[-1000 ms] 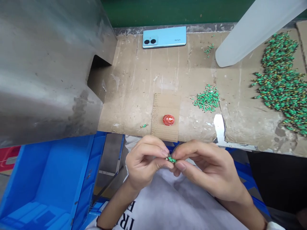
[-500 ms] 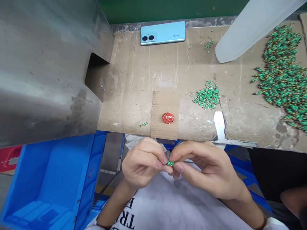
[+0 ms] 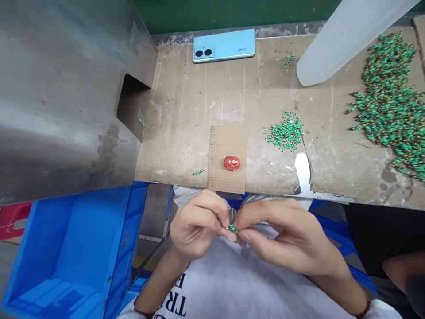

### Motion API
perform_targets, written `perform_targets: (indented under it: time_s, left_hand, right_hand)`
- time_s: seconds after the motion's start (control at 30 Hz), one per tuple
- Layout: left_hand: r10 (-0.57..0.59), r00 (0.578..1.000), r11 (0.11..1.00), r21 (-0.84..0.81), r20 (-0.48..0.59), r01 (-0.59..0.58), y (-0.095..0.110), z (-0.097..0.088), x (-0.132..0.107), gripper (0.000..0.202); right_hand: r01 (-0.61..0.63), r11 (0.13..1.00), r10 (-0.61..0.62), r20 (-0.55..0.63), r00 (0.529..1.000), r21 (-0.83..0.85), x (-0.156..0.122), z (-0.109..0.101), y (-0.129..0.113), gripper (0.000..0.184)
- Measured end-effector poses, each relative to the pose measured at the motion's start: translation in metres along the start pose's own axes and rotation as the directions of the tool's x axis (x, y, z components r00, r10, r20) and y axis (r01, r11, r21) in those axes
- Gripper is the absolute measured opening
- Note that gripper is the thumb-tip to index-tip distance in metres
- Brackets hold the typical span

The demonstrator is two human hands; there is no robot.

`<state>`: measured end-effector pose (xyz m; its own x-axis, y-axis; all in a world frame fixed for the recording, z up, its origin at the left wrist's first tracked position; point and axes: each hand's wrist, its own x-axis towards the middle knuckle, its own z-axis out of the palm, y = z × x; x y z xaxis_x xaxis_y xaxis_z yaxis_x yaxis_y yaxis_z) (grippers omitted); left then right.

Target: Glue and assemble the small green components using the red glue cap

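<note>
Both of my hands meet in front of my chest, pinching a small green component [image 3: 233,228] between their fingertips. My left hand [image 3: 197,223] holds it from the left, and my right hand [image 3: 285,235] holds it from the right. My fingers hide most of the piece. Beyond my hands, a red round cap [image 3: 231,163] sits on a cardboard patch [image 3: 229,177]. A single green component [image 3: 198,172] lies to its left. Green-and-gold components form a small pile [image 3: 285,131] and a much larger heap [image 3: 387,104] on the right.
A steel housing [image 3: 66,97] fills the upper left above a blue plastic crate [image 3: 69,248]. A pale blue smartphone [image 3: 224,45] lies at the back of the cardboard-covered bench [image 3: 186,110]. A white plastic cone [image 3: 348,40] overhangs the back right. Another person's forearm [image 3: 401,270] enters at the right edge.
My fingers have shifted on the green component, and less of it shows. The other person's forearm has come further in at the lower right.
</note>
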<state>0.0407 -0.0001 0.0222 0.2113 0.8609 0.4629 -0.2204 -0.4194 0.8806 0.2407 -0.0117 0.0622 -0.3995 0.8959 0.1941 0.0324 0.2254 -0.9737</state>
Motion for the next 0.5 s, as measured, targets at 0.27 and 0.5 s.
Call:
perform_targets:
  time_s: [0.27, 0.5]
  left_hand:
    - [0.071, 0.997, 0.997, 0.043, 0.011, -0.071, -0.0022, -0.0001, -0.0004, 0.027]
    - [0.064, 0.998, 0.989, 0.135, -0.007, -0.063, 0.0014, 0.0028, -0.0042, 0.047]
  right_hand:
    - [0.04, 0.999, -0.04, 0.018, 0.999, -0.016, -0.0033, -0.0002, 0.0028, 0.015]
    - [0.048, 0.998, -0.047, 0.016, 0.999, -0.047, -0.0044, -0.0002, 0.0036, 0.017]
